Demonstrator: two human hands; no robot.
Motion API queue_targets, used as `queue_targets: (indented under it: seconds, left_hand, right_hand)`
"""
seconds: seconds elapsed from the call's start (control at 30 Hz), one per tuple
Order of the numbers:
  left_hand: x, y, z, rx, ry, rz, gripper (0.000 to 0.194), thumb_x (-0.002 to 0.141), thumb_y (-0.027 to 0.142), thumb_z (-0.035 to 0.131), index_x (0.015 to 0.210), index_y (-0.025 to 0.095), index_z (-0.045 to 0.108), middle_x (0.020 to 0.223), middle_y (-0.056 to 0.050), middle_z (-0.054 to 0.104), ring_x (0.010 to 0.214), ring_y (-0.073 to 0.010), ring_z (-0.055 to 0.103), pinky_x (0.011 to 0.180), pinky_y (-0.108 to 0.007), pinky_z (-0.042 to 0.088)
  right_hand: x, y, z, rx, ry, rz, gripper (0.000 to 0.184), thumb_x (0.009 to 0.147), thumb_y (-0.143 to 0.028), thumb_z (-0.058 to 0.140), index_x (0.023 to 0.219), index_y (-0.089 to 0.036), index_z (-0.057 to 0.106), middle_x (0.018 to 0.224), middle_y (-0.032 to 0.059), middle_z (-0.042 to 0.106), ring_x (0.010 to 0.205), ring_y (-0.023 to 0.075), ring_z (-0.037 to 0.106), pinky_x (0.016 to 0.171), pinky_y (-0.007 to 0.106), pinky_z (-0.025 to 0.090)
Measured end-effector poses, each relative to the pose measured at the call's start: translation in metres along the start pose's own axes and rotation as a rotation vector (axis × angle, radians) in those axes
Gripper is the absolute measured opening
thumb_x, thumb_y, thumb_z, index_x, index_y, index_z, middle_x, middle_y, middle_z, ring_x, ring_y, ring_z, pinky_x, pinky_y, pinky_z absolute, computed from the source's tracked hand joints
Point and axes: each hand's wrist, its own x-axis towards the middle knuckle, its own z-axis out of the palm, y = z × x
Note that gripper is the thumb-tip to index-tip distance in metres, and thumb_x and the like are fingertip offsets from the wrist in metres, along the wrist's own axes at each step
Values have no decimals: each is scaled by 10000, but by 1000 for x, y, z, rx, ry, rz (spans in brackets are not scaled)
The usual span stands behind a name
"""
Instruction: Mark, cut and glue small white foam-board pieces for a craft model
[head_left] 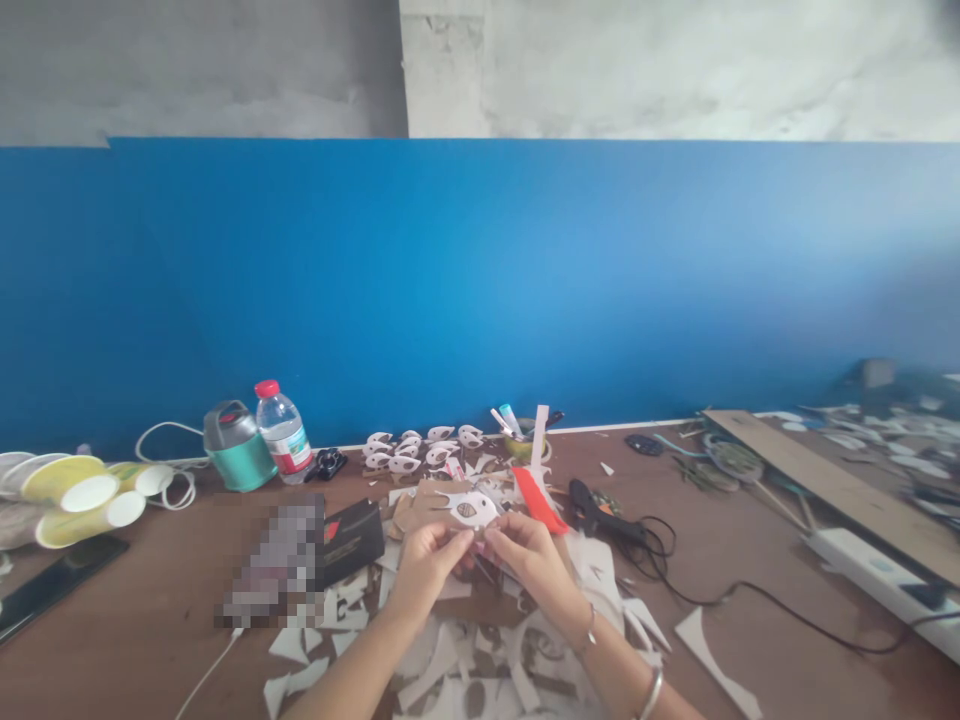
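lying on their sides well left of the scrap pile (442, 660), the paper cups (88, 492) are nested in rows, likely to save room. behind the pile's left side stand a green-and-grey container (241, 460) and a water bottle (288, 440), upright by the wall panel, probably out of the elbows' way; a black box (352, 542) lies at the pile's left edge.

over the pile, the left hand (424, 575) and the right hand (544, 580) meet, thumbs and fingertips closed on the white cutout (472, 508), pinching its near edge so its patterned face is left uncovered; the exact contact is too small to tell. it looks thin, so a light two-sided pinch would steady it without creasing. behind the pile, small white shapes (405, 464) sit grouped, perhaps to keep them from mixing with offcuts, beside a pen cup (519, 448).

just right of the pile, a black glue gun (611, 520) lies within easy reach, its cord trailing toward the power strip (892, 590) farther right.

under the pile, the brown tabletop (750, 560) looks smooth and matte. beyond the pile rises a blue panel (480, 280), with a bare, stained grey wall (600, 70) above.
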Motion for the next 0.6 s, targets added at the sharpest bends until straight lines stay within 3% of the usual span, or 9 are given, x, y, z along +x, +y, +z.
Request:
queue_targets:
  seconds: [0.33,0.53,0.6]
  left_hand:
    - [2,-2,-2,-24,-59,10,329,692,457,735,747,133,734,667,-60,695,562,-151,561,551,-249,407]
    - [4,-2,-3,-221,-57,-64,378,663,500,762,720,130,713,654,-44,683,559,-109,547,542,-213,395]
    - [4,-1,-3,-264,-65,-89,385,659,504,768,719,129,707,660,-38,676,571,-107,551,544,-211,395]
  right_hand:
    - [-1,3,-2,-17,-27,-33,431,683,-563,715,624,-162,569,537,-21,559,497,101,465,505,239,359]
    - [-9,-13,-2,135,-163,-73,428,716,-500,733,976,-180,620,887,50,666,807,195,621,747,315,489]
    - [-10,-15,-1,153,-188,-90,437,712,-487,744,996,-187,602,904,54,667,817,203,628,767,336,495]
